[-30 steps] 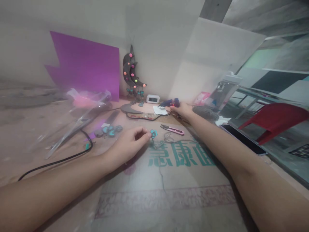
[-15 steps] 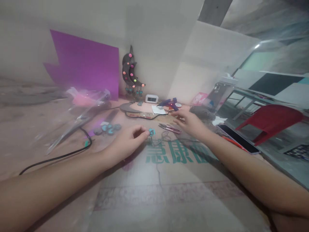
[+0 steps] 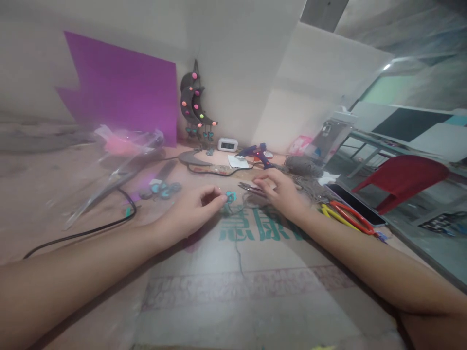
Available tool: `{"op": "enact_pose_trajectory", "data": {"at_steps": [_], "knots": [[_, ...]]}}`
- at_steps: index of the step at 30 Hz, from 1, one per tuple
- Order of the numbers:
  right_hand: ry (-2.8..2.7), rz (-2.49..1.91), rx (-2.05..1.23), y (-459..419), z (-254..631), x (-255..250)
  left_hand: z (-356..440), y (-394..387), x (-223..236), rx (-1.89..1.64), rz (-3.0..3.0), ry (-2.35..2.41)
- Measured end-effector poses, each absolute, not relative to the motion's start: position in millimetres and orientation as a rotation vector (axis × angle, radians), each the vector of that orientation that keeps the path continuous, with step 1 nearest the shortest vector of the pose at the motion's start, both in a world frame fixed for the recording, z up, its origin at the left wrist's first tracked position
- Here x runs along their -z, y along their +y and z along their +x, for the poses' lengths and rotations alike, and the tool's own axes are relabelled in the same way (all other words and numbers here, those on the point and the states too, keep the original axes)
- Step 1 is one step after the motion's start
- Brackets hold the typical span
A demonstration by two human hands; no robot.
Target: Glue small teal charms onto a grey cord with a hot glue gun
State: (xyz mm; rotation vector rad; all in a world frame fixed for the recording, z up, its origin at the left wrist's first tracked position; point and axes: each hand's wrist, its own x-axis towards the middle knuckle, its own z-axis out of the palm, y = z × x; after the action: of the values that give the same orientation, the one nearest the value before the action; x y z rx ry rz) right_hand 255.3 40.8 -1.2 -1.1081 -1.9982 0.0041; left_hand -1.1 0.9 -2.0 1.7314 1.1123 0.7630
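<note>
Between the thumb and fingertips of my left hand [image 3: 195, 206], closed in a pinch, is a small teal flower-shaped piece [image 3: 230, 197] edged in grey. Grey yarn [image 3: 239, 253] trails from near it towards me across the table. My right hand [image 3: 279, 192] has its fingers curled over the handles of small thread snips [image 3: 248, 186]. The snips' blades point left, towards the flower piece, and still appear to lie at table level. Part of their handles is hidden beneath my hand.
Behind stand a glue gun [image 3: 257, 153], a white digital clock [image 3: 228, 144] and a hanging moon decoration [image 3: 195, 102]. On the right lie a grey yarn ball [image 3: 302, 165], orange-handled scissors [image 3: 352, 217] and a phone [image 3: 355, 203]. More teal pieces [image 3: 164, 189] and a black cord [image 3: 98, 229] are on the left.
My right hand has come down and nearer, from beyond the thread snips onto their handles. My left hand keeps its pinch on the flower piece. The view has shifted slightly, showing more of the scissors.
</note>
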Motion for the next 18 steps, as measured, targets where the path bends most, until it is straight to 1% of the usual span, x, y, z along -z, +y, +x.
{"op": "enact_pose_trajectory", "data": {"at_steps": [3,9,11,15,18], "knots": [[-1.747,-1.280,-0.062,51,269,2,-2,5,5,-0.770,1.782,1.136],[-1.597,-1.243,-0.074,67,284,7,-3,5,5,-0.750,1.786,1.131],[-1.660,-1.172,-0.109,62,280,6,-3,4,5,-0.740,1.777,1.132],[-2.043,-0.950,-0.226,34,259,-3,-2,4,4,-0.774,1.804,1.112],[-2.242,-0.875,-0.267,12,243,-9,-1,2,1,-0.816,1.815,1.087]]}}
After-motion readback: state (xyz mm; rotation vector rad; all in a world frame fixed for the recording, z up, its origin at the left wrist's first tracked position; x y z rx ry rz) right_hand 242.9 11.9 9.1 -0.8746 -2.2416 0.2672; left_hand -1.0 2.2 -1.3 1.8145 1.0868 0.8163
